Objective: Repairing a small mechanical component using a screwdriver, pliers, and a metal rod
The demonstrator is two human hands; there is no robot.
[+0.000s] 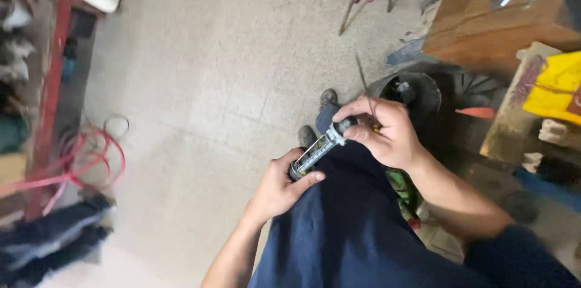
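We see a small grey tool [318, 149] with a clear middle, held over a lap in dark blue pants [345, 227]. Our left hand [279, 188] is closed around its lower end. Our right hand [387, 134] is closed on its top end — a thin metal rod [363, 82] sticks up from there. The tool tilts up to the right. On the left, the pale floor [200, 82] is wide and open. On the right, a black bucket [417, 91] and a wooden bench [484, 22] sit close.

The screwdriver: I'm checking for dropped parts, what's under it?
Beneath the screwdriver, held by the left hand and right hand, lie a dark-trousered leg and shoes; the floor below is covered.
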